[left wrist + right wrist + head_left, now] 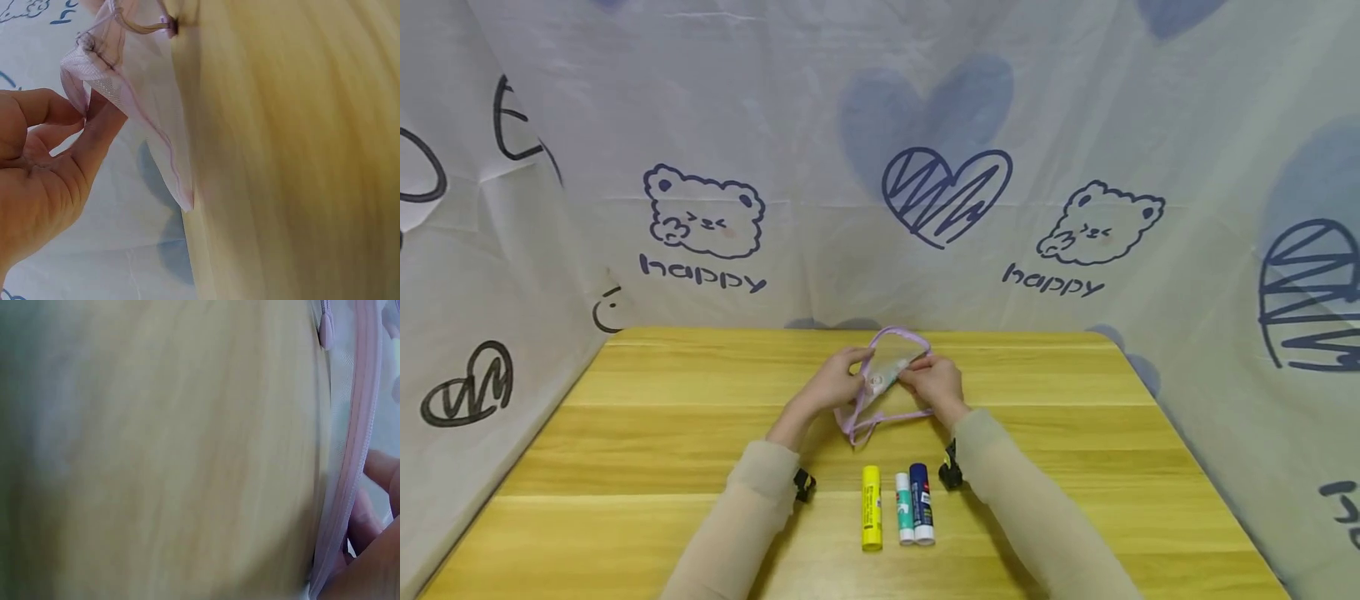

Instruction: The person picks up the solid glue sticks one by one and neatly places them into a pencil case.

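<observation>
A see-through mesh zip pouch [891,406] with lilac edging is held up over the far part of the table, tilted. My left hand [835,382] pinches its left edge between thumb and fingers; the left wrist view shows the pinched pouch corner [94,69] gathered there. On the other side, my right hand [936,383] grips the edge along the lilac zipper [361,406]. A zipper pull [326,331] hangs near that edge in the right wrist view. A small printed picture shows on the pouch between the hands.
Nearer to me, a yellow glue stick [871,508] lies on the wooden table [647,450]. To its right, a white-and-teal glue stick [904,510] lies alongside a navy glue stick [921,504] with a white end. A printed cloth [820,233] hangs behind the table's far edge.
</observation>
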Tool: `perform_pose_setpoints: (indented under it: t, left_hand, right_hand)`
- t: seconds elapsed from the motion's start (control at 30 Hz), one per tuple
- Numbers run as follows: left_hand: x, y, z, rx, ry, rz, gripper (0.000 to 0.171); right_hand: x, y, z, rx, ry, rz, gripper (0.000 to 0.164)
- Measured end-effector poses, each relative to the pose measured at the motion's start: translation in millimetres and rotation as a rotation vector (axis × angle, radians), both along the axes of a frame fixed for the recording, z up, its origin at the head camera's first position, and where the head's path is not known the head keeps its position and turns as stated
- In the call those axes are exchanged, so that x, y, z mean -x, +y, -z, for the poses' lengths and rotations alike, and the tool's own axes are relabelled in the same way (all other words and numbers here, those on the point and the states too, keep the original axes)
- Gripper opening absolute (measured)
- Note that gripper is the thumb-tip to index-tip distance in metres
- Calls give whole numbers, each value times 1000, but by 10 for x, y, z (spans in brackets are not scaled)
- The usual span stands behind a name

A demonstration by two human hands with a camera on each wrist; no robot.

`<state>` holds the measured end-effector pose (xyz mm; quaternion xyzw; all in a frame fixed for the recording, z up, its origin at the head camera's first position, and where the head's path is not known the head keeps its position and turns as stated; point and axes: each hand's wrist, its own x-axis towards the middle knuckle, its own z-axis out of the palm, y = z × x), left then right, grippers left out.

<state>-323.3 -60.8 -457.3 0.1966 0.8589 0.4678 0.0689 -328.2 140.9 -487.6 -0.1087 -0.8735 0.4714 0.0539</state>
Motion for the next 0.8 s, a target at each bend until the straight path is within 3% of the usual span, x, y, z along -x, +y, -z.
perform_pose_setpoints:
  t: [0.17,0.4,0.6,0.8]
  left_hand:
    - [-35,-12,39,-69,-57,-31,61]
    - [-94,-8,53,-96,-55,-61,60]
    - [-99,-6,52,-124,-97,-51,61]
    - [-85,-15,37,-164,-151,-51,62]
  right_hand:
    - [15,-22,53,-77,-23,-44,36]
    - [45,-7,92,-209,-78,-34,40]
    - [70,3,99,-225,-115,-3,34]
    - [86,27,84,-202,-58,-34,31]
